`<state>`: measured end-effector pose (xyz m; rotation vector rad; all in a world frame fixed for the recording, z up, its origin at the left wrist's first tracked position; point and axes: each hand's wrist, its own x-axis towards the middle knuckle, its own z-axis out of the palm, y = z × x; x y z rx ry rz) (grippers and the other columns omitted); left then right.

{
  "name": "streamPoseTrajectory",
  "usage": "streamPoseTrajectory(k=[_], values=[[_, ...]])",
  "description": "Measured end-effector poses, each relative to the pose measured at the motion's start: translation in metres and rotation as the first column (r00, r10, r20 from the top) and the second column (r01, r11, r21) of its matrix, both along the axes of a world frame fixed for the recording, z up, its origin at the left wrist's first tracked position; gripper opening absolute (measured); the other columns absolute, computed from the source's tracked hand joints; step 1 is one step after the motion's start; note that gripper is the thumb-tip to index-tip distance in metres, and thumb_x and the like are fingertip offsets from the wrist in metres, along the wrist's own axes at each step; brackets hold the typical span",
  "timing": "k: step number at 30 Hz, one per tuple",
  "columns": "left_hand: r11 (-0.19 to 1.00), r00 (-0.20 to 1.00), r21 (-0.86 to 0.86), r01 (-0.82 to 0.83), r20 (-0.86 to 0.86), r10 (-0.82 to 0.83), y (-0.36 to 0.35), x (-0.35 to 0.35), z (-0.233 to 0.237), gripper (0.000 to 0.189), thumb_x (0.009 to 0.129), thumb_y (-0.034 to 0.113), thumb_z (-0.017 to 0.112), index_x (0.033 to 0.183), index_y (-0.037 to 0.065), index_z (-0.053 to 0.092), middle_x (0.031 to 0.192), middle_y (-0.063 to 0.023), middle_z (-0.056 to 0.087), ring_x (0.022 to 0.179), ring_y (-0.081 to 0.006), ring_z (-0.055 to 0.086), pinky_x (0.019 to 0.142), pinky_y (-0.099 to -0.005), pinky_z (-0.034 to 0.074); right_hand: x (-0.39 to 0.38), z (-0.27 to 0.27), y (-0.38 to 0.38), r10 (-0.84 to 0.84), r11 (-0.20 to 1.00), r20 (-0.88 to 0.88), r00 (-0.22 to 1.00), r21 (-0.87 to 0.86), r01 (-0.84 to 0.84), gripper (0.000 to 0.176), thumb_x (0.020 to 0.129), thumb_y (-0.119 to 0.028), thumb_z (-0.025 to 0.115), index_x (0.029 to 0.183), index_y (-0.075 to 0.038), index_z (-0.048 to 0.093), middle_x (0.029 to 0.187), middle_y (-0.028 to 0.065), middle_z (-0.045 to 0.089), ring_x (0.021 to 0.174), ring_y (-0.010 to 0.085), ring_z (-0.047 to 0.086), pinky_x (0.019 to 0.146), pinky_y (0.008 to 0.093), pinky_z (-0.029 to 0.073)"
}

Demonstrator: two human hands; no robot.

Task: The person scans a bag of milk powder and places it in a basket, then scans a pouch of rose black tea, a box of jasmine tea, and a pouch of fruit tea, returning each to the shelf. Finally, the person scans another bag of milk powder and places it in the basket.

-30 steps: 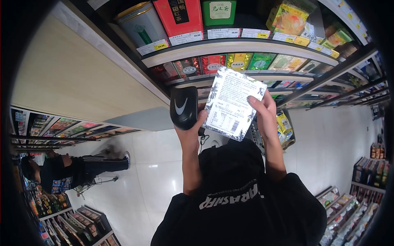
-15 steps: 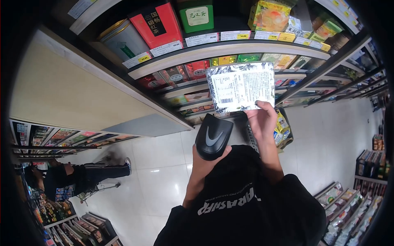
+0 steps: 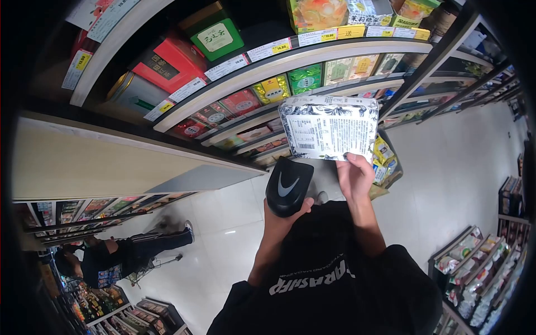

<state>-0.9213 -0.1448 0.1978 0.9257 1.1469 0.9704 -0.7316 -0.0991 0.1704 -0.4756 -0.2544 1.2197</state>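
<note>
Head view: right hand (image 3: 354, 176) pinches packet (image 3: 329, 128) upright, barcode label facing scanner (image 3: 289, 187), gripped by left hand (image 3: 280, 215).

Black-and-white leaf-patterned packet (image 3: 328, 129), black scanner (image 3: 288, 187) with grey swoosh, red box (image 3: 167, 64), green tin (image 3: 215, 36)

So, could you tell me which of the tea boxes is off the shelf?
The white patterned box, held up by the right hand; the rest sit shelved.

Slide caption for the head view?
Left hand holds black scanner, right hand a patterned packet, before stocked shelves.
</note>
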Motion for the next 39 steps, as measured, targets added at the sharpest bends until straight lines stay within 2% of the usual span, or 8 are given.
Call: streamPoseTrajectory(k=[7, 11, 14, 18, 28, 31, 33, 39], values=[[0.996, 0.991, 0.083, -0.016, -0.13, 0.027, -0.009, 0.017, -0.002, 0.024, 0.076, 0.01, 0.083, 0.094, -0.001, 0.07, 0.083, -0.0052, 0.071, 0.073, -0.0108, 0.066, 0.07, -0.0262, 0.052, 0.019, -0.026, -0.007, 0.075, 0.994, -0.024, 0.997, -0.075, -0.077, 0.061, 0.076, 0.0, 0.056, 0.136, 0.003, 0.044, 0.131, 0.0143, 0.057, 0.123, 0.0286, 0.053, 0.106, 0.0411, 0.039], [0.93, 0.94, 0.263, -0.256, -0.156, 0.303, -0.012, 0.026, 0.006, 0.024, 0.075, 0.009, 0.084, 0.093, 0.0, 0.071, 0.083, -0.0038, 0.071, 0.077, -0.0107, 0.065, 0.073, -0.0266, 0.052, 0.019, -0.024, -0.011, 0.115, 0.987, 0.124, 0.986, -0.13, -0.098, 0.055, 0.077, 0.004, 0.06, 0.129, -0.001, 0.044, 0.122, 0.0104, 0.057, 0.114, 0.0201, 0.054, 0.101, 0.0308, 0.038], [0.813, 0.855, 0.481, -0.329, -0.213, 0.473, -0.013, 0.025, -0.007, 0.043, 0.076, 0.0, 0.08, 0.115, 0.001, 0.065, 0.103, -0.0055, 0.069, 0.091, -0.0118, 0.064, 0.075, -0.0278, 0.052, 0.021, -0.006, -0.018, 0.151, 0.988, 0.243, 0.958, -0.076, -0.137, 0.056, 0.079, 0.004, 0.063, 0.131, -0.002, 0.041, 0.123, 0.0106, 0.056, 0.116, 0.0173, 0.052, 0.102, 0.032, 0.037], [0.82, 0.84, 0.194, -0.538, 0.204, 0.502, -0.004, 0.024, -0.014, 0.056, 0.082, -0.006, 0.066, 0.135, 0.003, 0.05, 0.122, -0.0093, 0.06, 0.111, -0.0194, 0.058, 0.086, -0.033, 0.051, 0.019, 0.008, -0.026, 0.208, 0.977, 0.286, 0.935, -0.022, -0.211, 0.066, 0.08, 0.001, 0.062, 0.141, -0.001, 0.035, 0.133, 0.0127, 0.052, 0.124, 0.0219, 0.05, 0.107, 0.0347, 0.037], [0.817, 0.791, 0.171, -0.551, 0.417, 0.446, -0.001, 0.018, -0.002, 0.045, 0.084, -0.004, 0.064, 0.128, 0.002, 0.054, 0.11, -0.0067, 0.062, 0.102, -0.0175, 0.06, 0.09, -0.0307, 0.047, 0.028, 0.04, -0.045, 0.32, 0.915, 0.404, 0.857, 0.101, -0.39, 0.096, 0.07, 0.007, 0.07, 0.152, 0.0, 0.021, 0.146, 0.0142, 0.042, 0.136, 0.0234, 0.041, 0.113, 0.0348, 0.031], [0.848, 0.758, 0.048, -0.528, 0.476, 0.445, 0.003, 0.022, 0.005, 0.038, 0.089, 0.004, 0.06, 0.126, 0.001, 0.054, 0.116, -0.0091, 0.062, 0.107, -0.0194, 0.06, 0.094, -0.0326, 0.047, 0.038, 0.045, -0.048, 0.198, 0.882, 0.662, 0.723, 0.202, -0.426, 0.105, 0.066, 0.01, 0.072, 0.154, -0.001, 0.017, 0.149, 0.0149, 0.039, 0.139, 0.0237, 0.038, 0.113, 0.0354, 0.031], [0.897, 0.752, -0.011, -0.442, 0.541, 0.377, 0.012, 0.018, -0.008, 0.037, 0.09, 0.007, 0.059, 0.126, 0.001, 0.054, 0.118, -0.0108, 0.061, 0.111, -0.0209, 0.06, 0.097, -0.0347, 0.047, 0.044, 0.051, -0.049, 0.084, 0.872, 0.793, 0.604, 0.235, -0.43, 0.093, 0.067, 0.008, 0.076, 0.149, -0.002, 0.033, 0.15, 0.0176, 0.039, 0.137, 0.0266, 0.041, 0.112, 0.0384, 0.034], [0.978, 0.716, -0.126, -0.164, 0.667, 0.206, 0.017, 0.015, -0.015, 0.037, 0.093, 0.015, 0.057, 0.127, 0.002, 0.051, 0.12, -0.012, 0.061, 0.112, -0.0234, 0.061, 0.097, -0.0386, 0.05, 0.056, 0.111, -0.021, -0.495, 0.856, 0.859, -0.132, 0.456, -0.242, 0.076, 0.061, -0.01, 0.086, 0.132, -0.008, 0.058, 0.141, 0.0206, 0.048, 0.134, 0.0385, 0.041, 0.11, 0.0483, 0.036]])
